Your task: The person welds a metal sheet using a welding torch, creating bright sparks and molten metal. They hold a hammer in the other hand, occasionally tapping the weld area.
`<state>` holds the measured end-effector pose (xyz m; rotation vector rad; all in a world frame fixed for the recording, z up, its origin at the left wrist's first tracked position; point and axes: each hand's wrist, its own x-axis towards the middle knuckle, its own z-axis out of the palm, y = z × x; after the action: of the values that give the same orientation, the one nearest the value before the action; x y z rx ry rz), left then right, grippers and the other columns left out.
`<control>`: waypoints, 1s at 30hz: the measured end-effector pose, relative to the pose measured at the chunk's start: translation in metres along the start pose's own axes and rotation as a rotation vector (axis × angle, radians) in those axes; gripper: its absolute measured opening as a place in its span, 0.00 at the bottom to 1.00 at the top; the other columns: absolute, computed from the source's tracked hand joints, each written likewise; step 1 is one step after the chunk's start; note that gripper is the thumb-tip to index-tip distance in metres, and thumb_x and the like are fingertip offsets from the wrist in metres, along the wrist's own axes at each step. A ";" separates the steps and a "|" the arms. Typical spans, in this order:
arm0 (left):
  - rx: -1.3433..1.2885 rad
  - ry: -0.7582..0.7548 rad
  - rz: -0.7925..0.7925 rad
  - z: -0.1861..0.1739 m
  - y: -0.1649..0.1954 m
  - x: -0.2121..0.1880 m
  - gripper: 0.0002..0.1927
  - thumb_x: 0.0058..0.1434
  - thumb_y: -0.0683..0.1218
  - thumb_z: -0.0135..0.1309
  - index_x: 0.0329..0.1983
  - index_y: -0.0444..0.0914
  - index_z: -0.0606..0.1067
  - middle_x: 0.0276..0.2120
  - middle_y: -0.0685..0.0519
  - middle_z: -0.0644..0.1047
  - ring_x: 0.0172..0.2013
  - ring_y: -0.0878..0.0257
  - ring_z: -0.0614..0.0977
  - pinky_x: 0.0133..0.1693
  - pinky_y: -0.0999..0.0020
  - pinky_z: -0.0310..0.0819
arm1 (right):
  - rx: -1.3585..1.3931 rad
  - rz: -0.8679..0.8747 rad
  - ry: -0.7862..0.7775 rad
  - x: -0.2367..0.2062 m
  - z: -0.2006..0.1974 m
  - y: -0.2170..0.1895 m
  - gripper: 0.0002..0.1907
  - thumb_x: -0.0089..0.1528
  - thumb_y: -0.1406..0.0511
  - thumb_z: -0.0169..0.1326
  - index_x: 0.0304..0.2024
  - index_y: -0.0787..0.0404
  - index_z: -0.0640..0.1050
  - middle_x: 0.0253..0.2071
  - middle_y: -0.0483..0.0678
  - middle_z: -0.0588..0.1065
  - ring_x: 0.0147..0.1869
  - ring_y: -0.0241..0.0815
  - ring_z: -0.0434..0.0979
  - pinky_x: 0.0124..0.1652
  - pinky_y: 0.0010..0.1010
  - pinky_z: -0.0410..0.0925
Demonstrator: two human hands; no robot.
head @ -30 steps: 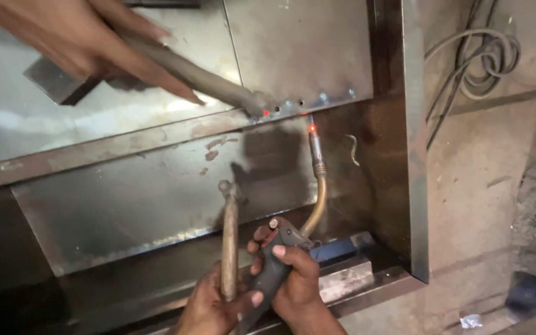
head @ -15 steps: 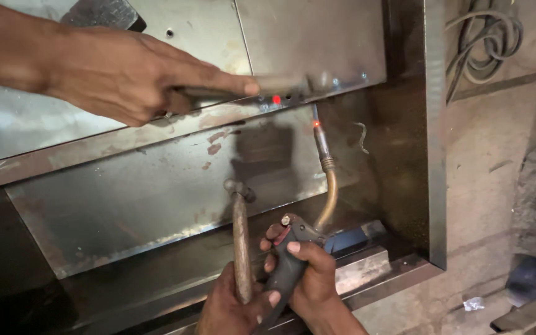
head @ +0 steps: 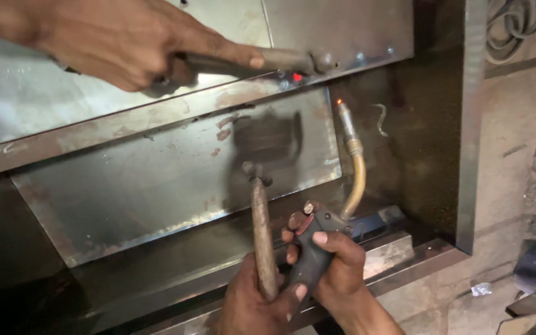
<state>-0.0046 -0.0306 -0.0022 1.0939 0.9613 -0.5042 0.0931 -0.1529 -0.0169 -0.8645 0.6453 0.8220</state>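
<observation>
Below the sheet seam (head: 156,127), the torch (head: 356,180) is gripped by the right hand (head: 342,267), the hammer (head: 260,239) by the left hand (head: 249,307); a co-worker's tool (head: 280,60) is now pressed flat onto it

- The other person's hand (head: 125,43) now lies lower and further right along the hammer handle (head: 262,60) than before.
- The hammer head, seen earlier, seems out of view.
- The torch tip (head: 340,104) glows fainter.
</observation>
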 end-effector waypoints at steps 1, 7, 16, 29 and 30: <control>-0.023 -0.003 -0.018 0.000 0.001 -0.002 0.37 0.46 0.36 0.69 0.61 0.39 0.71 0.32 0.56 0.79 0.31 0.71 0.80 0.35 0.73 0.77 | 0.001 0.009 -0.003 0.000 0.000 0.000 0.27 0.52 0.66 0.56 0.54 0.62 0.69 0.43 0.54 0.72 0.48 0.51 0.75 0.39 0.35 0.74; 0.008 0.009 -0.130 -0.006 0.016 -0.007 0.36 0.45 0.41 0.69 0.60 0.40 0.72 0.32 0.51 0.82 0.33 0.68 0.82 0.38 0.70 0.79 | 0.006 0.007 -0.020 0.001 0.008 -0.002 0.26 0.54 0.66 0.56 0.55 0.64 0.68 0.43 0.55 0.72 0.49 0.52 0.75 0.40 0.36 0.74; 0.096 0.002 -0.185 -0.007 0.029 -0.002 0.36 0.44 0.43 0.71 0.58 0.42 0.72 0.30 0.55 0.79 0.30 0.68 0.80 0.37 0.69 0.78 | -0.014 -0.012 -0.053 0.004 0.017 -0.008 0.26 0.53 0.65 0.56 0.54 0.64 0.68 0.42 0.54 0.71 0.48 0.52 0.74 0.39 0.36 0.74; -0.128 -0.060 -0.100 -0.006 0.028 0.001 0.35 0.46 0.37 0.65 0.60 0.43 0.71 0.28 0.55 0.79 0.29 0.70 0.79 0.34 0.72 0.76 | -0.022 0.001 -0.011 0.009 0.019 -0.008 0.23 0.53 0.64 0.55 0.51 0.64 0.69 0.42 0.52 0.71 0.48 0.49 0.74 0.39 0.34 0.73; -0.183 -0.075 -0.092 -0.006 0.028 0.001 0.35 0.46 0.36 0.64 0.60 0.42 0.70 0.28 0.55 0.80 0.30 0.71 0.81 0.34 0.72 0.77 | -0.025 -0.002 -0.008 0.009 0.018 -0.008 0.24 0.53 0.64 0.55 0.50 0.64 0.69 0.42 0.53 0.71 0.48 0.49 0.75 0.39 0.34 0.73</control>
<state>0.0147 -0.0141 0.0100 0.8635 0.9750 -0.5181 0.1074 -0.1375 -0.0114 -0.8839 0.6280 0.8335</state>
